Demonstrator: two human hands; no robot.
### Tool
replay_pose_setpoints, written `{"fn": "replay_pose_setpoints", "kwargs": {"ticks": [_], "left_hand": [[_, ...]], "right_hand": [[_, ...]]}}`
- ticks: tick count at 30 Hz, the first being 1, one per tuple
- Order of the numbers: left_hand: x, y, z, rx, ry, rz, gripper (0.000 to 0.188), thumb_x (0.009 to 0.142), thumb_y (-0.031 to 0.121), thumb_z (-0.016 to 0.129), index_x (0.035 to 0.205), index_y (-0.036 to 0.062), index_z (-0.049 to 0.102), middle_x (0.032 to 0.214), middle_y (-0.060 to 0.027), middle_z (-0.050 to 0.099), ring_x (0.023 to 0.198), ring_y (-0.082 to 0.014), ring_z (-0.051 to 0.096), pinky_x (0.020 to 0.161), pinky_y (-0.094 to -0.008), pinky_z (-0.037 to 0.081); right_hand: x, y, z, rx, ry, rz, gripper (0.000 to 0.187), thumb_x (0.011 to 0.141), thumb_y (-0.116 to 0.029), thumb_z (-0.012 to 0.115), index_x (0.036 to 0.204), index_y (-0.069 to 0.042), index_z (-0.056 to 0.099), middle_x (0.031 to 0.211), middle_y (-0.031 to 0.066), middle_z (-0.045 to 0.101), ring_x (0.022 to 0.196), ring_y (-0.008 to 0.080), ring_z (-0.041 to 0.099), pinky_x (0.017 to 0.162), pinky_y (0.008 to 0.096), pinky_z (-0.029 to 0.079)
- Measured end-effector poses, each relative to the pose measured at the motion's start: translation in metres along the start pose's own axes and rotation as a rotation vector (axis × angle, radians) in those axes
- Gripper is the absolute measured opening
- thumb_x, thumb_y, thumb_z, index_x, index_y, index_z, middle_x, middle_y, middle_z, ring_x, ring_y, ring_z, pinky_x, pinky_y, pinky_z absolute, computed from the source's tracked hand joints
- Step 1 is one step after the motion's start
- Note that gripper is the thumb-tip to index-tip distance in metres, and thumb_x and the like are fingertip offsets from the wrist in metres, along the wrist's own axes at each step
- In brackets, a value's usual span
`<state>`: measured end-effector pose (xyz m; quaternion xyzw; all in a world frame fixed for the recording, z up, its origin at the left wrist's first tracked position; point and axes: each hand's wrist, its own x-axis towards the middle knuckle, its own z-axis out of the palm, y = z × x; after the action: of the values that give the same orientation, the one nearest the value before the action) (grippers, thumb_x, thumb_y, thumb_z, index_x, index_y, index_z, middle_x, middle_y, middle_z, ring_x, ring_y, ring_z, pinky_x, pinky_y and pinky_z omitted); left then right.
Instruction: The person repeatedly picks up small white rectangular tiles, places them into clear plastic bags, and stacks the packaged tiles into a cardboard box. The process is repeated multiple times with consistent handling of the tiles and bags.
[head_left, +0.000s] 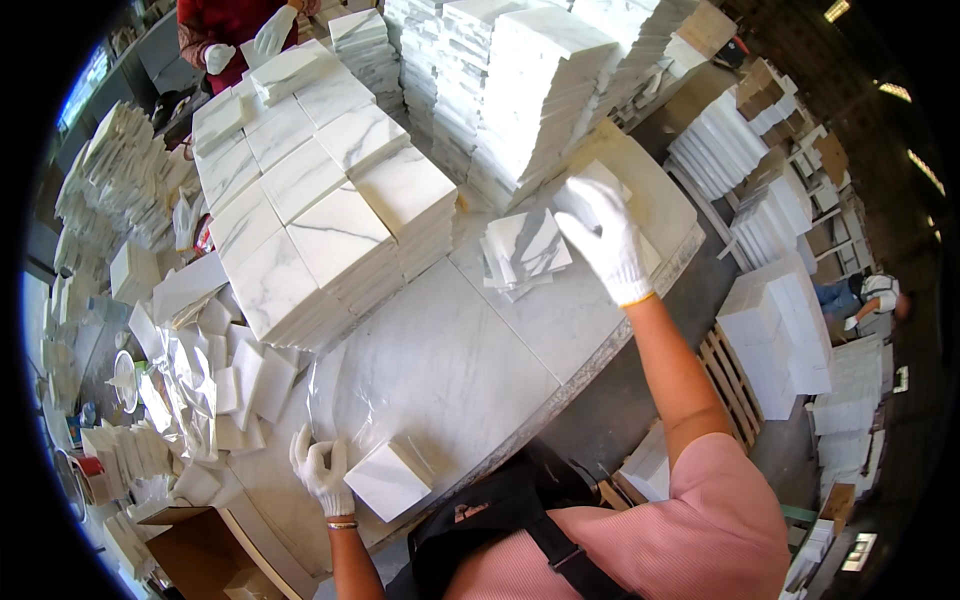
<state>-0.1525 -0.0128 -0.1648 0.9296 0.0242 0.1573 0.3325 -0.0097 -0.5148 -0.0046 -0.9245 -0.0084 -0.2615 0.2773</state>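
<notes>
Far left: the open cardboard box [205, 548] and loose white pieces [255, 385] crowd this end of the counter [440, 345]; keep sideways movement here short.

Left hand [322, 472]: gloved, beside the white tile stack [388, 480]. Its fingers are bent; whether they pinch the clear film [372, 408] nearby cannot be told. The tile stack lies near the counter's front edge, just right of this hand. Expect it to be heavy for its size, stiff, and prone to chip at the corners. Take hold across two opposite sides, low down (film against polished stone may slide).

Centre: the large tile block [318, 215] forms a wall behind. The best working room runs along the counter between this wall and the front edge.

Right of centre: the grey-veined tiles [525, 250] lie in an uneven pile beside the right hand [606, 240]. That hand's thumb stands apart from its fingers, with no tile visibly gripped; contact beneath the palm is hidden. Thin pieces should be brittle; support them from below. The counter's rim runs under the right forearm.
</notes>
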Motion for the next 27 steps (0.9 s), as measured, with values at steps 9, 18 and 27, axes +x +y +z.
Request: {"fn": "replay_pose_setpoints", "kwargs": {"ticks": [9, 18, 27], "left_hand": [[0.0, -0.006, 0.004, 0.0, -0.016, -0.012, 0.013, 0.072, 0.005, 0.081, 0.074, 0.0054, 0.068, 0.131, -0.022, 0.063, 0.126, -0.0384, 0.052, 0.106, -0.047, 0.042], [0.013, 0.012, 0.002, 0.025, 0.034, 0.035, 0.018, 0.07, 0.014, 0.085, 0.075, 0.0076, 0.069, 0.123, -0.0176, 0.068, 0.121, -0.0373, 0.057, 0.104, -0.0447, 0.042], [0.0, -0.007, -0.001, 0.009, 0.104, 0.045, 0.018, 0.071, 0.023, 0.081, 0.069, 0.0111, 0.067, 0.123, -0.008, 0.069, 0.12, -0.0348, 0.059, 0.097, -0.0436, 0.045]], "right_hand": [[0.057, 0.163, -0.005, -0.356, -0.488, 0.438, 0.105, 0.064, -0.057, 0.083, 0.15, -0.012, 0.043, 0.15, 0.0218, 0.045, 0.135, 0.0383, 0.048, 0.107, 0.0445, 0.045], [0.043, 0.149, -0.026, -0.439, -0.181, 0.259, 0.097, 0.069, -0.048, 0.084, 0.147, -0.004, 0.046, 0.139, 0.0272, 0.054, 0.123, 0.0419, 0.057, 0.103, 0.0437, 0.047], [-0.096, -0.172, 0.036, 0.223, -0.641, -0.438, 0.101, 0.055, -0.028, 0.087, 0.146, -0.007, 0.051, 0.145, 0.0207, 0.05, 0.132, 0.0362, 0.052, 0.111, 0.0465, 0.042]]}}
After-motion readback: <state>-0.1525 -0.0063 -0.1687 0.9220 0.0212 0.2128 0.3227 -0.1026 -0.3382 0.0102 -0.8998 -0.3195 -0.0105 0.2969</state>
